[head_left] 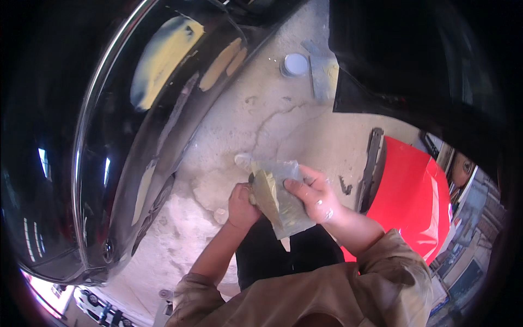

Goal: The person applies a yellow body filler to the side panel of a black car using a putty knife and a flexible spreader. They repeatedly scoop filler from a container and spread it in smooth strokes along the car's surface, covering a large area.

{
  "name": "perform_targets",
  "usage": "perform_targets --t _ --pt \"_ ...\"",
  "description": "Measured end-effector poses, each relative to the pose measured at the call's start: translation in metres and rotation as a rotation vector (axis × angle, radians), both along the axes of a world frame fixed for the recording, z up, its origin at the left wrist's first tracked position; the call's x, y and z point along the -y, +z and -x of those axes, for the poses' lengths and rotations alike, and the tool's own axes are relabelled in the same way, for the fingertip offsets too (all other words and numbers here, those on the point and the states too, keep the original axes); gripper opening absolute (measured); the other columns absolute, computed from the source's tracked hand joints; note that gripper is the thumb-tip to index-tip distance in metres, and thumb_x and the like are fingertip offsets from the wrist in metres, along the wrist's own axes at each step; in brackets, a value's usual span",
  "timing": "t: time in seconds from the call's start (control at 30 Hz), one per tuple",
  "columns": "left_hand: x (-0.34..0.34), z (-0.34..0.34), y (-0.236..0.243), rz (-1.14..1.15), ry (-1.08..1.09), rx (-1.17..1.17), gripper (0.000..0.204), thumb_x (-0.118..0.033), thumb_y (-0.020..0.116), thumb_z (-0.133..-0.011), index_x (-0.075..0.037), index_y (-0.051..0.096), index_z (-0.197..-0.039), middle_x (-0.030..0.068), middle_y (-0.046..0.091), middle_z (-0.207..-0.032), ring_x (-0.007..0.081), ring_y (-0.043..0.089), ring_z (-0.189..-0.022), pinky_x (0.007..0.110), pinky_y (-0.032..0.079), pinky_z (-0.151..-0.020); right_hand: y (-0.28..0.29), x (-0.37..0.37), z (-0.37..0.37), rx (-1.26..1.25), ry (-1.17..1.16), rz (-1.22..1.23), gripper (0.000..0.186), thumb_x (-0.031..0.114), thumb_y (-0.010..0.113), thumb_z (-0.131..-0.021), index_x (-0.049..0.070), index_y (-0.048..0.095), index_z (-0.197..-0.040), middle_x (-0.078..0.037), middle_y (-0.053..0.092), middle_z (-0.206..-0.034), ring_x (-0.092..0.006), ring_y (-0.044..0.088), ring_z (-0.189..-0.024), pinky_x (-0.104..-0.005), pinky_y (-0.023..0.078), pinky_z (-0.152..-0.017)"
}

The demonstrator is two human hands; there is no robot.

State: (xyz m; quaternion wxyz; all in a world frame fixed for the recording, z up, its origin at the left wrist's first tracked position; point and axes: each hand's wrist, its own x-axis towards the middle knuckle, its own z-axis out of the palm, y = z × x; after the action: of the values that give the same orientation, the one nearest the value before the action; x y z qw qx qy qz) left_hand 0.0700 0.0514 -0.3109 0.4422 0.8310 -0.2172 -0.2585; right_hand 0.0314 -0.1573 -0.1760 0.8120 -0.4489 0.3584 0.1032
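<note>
My left hand [243, 206] is closed on the edge of a flat, olive-brown putty spreader [267, 197] with yellow putty along its edge. My right hand [315, 195] grips a translucent, greyish mixing sheet [293, 206], its thumb on the upper face. Yellow smears mark the sheet, and the spreader lies against or just over its left side; exact contact is unclear. White spots show on the right hand near the wrist. To the left stands a glossy black car body [60, 163] with a large patch of yellow filler [166, 60] and a smaller tan patch [220, 64].
A round can with a pale top [296, 64] stands on the concrete floor [229, 131], beside a thin stick [311, 77] and a smeared sheet [325, 76]. A large black panel [403, 60] fills the upper right. A red car panel [408, 193] lies to the right.
</note>
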Motion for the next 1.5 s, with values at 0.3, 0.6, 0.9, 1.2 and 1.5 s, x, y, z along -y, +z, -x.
perform_targets --t 0.3,0.6,0.9,1.2,1.5 --pt "-0.062 -0.001 0.043 -0.266 -0.596 0.441 0.033 -0.005 0.070 -0.073 -0.004 0.064 -0.106 0.0150 0.062 -0.097 0.0370 0.063 -0.091 0.045 0.054 -0.081 0.031 0.004 0.071 0.250 -0.200 -0.265 0.030 0.009 0.060 -0.100 -0.002 0.063 -0.128 -0.004 0.069 -0.110 -0.0124 0.063 -0.098 -0.0295 0.050 -0.091" --pt "-0.187 -0.120 0.131 -0.084 -0.061 -0.190 0.036 -0.035 0.073 -0.093 -0.003 0.055 -0.095 0.0056 0.061 -0.077 0.0133 0.056 -0.064 0.028 0.044 -0.056 -0.061 -0.008 -0.040 0.368 -0.620 -0.086 0.036 0.013 0.065 -0.099 0.002 0.059 -0.134 -0.004 0.067 -0.120 -0.0123 0.060 -0.110 -0.0295 0.047 -0.097" --pt "-0.167 -0.344 0.177 0.459 -0.064 -0.021 0.042 -0.051 0.060 -0.095 -0.010 0.051 -0.098 0.0022 0.043 -0.068 0.0133 0.038 -0.051 0.027 0.032 -0.044 -0.154 -0.082 -0.211 0.314 -0.662 0.678 0.035 0.010 0.058 -0.101 0.003 0.059 -0.136 -0.008 0.071 -0.117 -0.0160 0.064 -0.105 -0.0309 0.050 -0.094" --pt "-0.159 -0.356 0.172 0.614 -0.226 0.148 0.076 -0.077 0.072 -0.074 -0.018 0.058 -0.119 -0.0037 0.040 -0.072 0.0071 0.040 -0.059 0.023 0.034 -0.048 -0.181 -0.104 -0.252 0.312 -0.670 1.268 0.039 0.000 0.059 -0.094 0.012 0.066 -0.131 -0.016 0.071 -0.116 -0.0357 0.066 -0.107 -0.0416 0.052 -0.094" --pt "-0.148 -0.357 0.182 0.492 -0.097 0.289 0.074 -0.076 0.068 -0.078 -0.010 0.053 -0.105 -0.0007 0.042 -0.075 0.0094 0.039 -0.059 0.022 0.035 -0.052 -0.199 -0.134 -0.247 0.372 -0.647 1.259 0.060 -0.013 0.058 -0.075 0.015 0.067 -0.127 -0.009 0.067 -0.127 -0.0346 0.061 -0.113 -0.0406 0.052 -0.097"
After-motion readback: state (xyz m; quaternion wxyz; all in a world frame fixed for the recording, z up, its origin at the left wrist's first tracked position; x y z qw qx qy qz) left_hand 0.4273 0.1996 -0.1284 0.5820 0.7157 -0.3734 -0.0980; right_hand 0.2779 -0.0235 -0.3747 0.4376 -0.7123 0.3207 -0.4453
